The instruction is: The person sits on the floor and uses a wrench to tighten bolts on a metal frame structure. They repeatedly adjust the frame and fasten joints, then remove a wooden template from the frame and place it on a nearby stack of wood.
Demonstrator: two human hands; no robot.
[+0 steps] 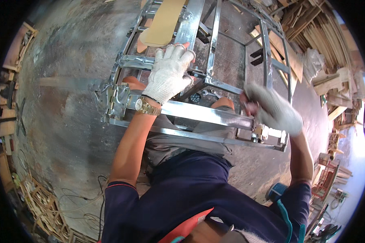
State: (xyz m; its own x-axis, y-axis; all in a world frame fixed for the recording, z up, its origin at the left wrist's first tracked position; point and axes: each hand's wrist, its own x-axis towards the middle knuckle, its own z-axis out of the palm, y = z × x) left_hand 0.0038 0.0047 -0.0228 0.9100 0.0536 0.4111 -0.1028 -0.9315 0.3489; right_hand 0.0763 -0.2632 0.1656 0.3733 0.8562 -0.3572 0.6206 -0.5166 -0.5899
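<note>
A welded frame of shiny square metal tube (198, 111) lies across my lap and stretches away over the floor. My left hand (169, 73), in a white fingertip-less glove, rests on it with the fingers stretched out and apart, holding nothing. Beside those fingers a tan rounded board (164, 24) lies over the bars. My right hand (275, 111), gloved too, hovers by the frame's right end, above a metal hinge bracket (260, 133). Motion blurs its fingers, so whether they hold anything is unclear. Another bracket (114, 99) sits at the left end.
Spanners (211, 94) lie on the floor, seen through the frame near my knees. Wood strips (326, 44) are stacked at the far right. A blue round object (275, 191) is by my right elbow. Cables (89, 198) and wood scraps (40, 202) lie at the lower left.
</note>
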